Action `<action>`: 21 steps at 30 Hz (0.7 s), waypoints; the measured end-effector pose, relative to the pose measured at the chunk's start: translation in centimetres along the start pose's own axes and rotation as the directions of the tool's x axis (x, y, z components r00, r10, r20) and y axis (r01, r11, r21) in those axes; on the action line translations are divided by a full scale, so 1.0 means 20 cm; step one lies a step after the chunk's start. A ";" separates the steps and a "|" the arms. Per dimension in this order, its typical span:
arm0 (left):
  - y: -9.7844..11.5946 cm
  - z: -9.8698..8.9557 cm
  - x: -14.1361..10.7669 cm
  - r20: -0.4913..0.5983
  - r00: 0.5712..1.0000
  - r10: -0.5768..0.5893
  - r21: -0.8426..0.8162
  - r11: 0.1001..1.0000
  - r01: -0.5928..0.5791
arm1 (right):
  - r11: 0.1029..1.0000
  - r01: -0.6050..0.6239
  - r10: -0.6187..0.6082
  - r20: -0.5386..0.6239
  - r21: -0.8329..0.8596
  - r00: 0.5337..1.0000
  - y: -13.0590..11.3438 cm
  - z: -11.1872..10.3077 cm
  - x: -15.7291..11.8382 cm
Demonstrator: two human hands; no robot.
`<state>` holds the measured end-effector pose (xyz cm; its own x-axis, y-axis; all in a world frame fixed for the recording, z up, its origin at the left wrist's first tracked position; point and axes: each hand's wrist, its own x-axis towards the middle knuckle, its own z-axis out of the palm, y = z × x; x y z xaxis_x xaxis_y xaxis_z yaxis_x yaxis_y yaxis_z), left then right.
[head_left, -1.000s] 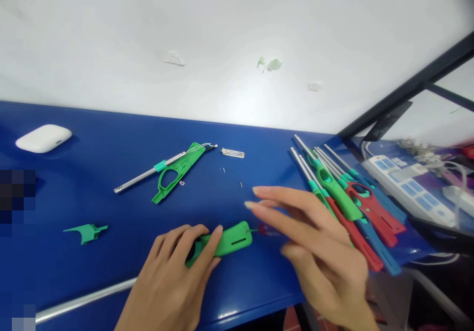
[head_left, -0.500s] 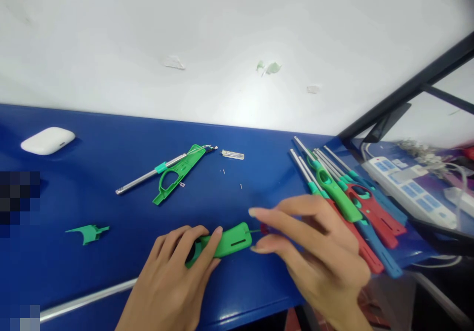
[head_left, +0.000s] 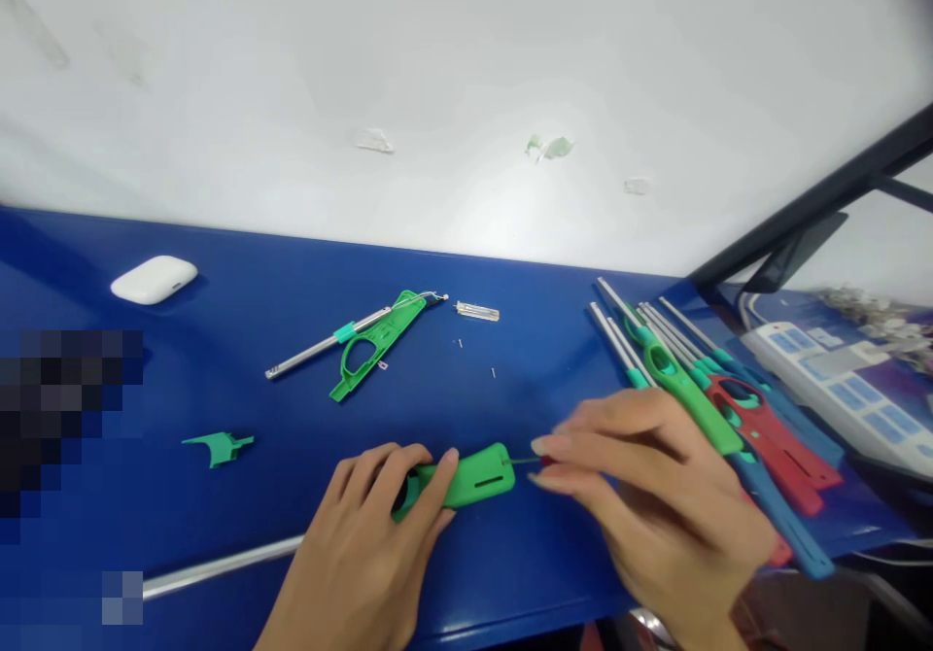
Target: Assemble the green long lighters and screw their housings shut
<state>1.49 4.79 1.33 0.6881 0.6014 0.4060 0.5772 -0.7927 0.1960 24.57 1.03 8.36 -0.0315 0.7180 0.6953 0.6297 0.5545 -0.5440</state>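
Observation:
My left hand (head_left: pixel 371 534) is closed over a green gas lighter (head_left: pixel 477 478), holding it against the blue table. The lighter's metal tube (head_left: pixel 225 565) sticks out to the left from under the hand. My right hand (head_left: pixel 656 496) pinches the dark red handle of a thin screwdriver (head_left: pixel 523 461), whose shaft meets the lighter's right end. Most of the handle is hidden by the fingers. Behind them lie a green half shell (head_left: pixel 394 340), a metal tube (head_left: pixel 310 352) with a green collar, a clear fuel tank (head_left: pixel 477 312) and two tiny screws (head_left: pixel 494 373).
Several red, blue and green lighters (head_left: pixel 773 437) are heaped at the right, close to my right hand. A white power strip (head_left: pixel 846 379) lies beyond them. At the left are a small green plastic part (head_left: pixel 223 447) and a white case (head_left: pixel 155 280). A white wall (head_left: pixel 437 68) stands behind the table.
The whole view has shifted, so things appear further right. My right fingers have drawn back from the lighter's end and closed together on the screwdriver handle. My left hand still holds the lighter.

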 end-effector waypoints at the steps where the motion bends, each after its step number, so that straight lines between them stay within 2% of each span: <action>1: 0.00 0.00 0.00 0.003 1.000 0.000 0.001 1.000 0.000 | 0.998 -0.003 0.004 0.013 -0.056 1.000 0.00 0.00 0.00; 4: 0.00 0.01 -0.01 0.008 1.000 -0.003 0.003 1.000 0.003 | 0.996 -0.065 0.077 0.187 -0.066 0.979 0.00 -0.01 0.01; 5: 0.01 0.01 -0.01 0.011 1.000 -0.001 0.003 1.000 0.001 | 0.995 -0.083 0.091 0.193 -0.048 0.977 0.01 0.00 0.02; 8: 0.01 0.02 -0.01 0.008 1.000 -0.003 0.005 1.000 0.003 | 0.991 -0.063 0.065 0.007 -0.117 0.998 0.02 0.00 0.02; 9: 0.01 0.02 -0.01 0.004 1.000 -0.003 0.001 1.000 0.003 | 0.985 -0.062 0.061 -0.016 -0.160 0.998 0.03 0.00 0.02; 11: 0.01 0.02 -0.01 -0.004 1.000 -0.006 -0.013 1.000 0.006 | 0.987 -0.063 0.075 0.079 -0.149 0.994 0.02 -0.01 0.02; 13: 0.01 0.02 -0.01 -0.006 1.000 -0.007 -0.023 1.000 0.006 | 0.997 -0.069 0.077 0.239 -0.039 0.968 0.01 -0.02 0.01; 14: 0.00 0.02 0.00 -0.006 1.000 -0.005 -0.028 1.000 0.005 | 0.998 -0.067 0.063 0.277 0.007 0.959 0.00 -0.02 0.00; 15: 0.00 0.02 0.00 -0.004 1.000 -0.002 -0.035 0.999 0.001 | 0.998 -0.061 0.051 0.272 0.025 0.961 0.00 -0.01 0.00; 19: 0.00 0.02 0.00 -0.006 1.000 0.023 -0.051 0.998 -0.023 | 0.993 -0.032 0.036 0.034 -0.112 0.999 -0.01 0.04 -0.01; 21: 0.01 0.02 0.00 -0.010 1.000 0.025 -0.048 0.999 -0.026 | 0.990 -0.007 0.006 -0.012 -0.137 1.000 -0.01 0.07 -0.02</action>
<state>1.75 4.75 0.98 0.6980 0.5800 0.4200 0.5376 -0.8118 0.2277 23.43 1.29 7.57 -0.0189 0.7161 0.6977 0.7306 0.4863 -0.4793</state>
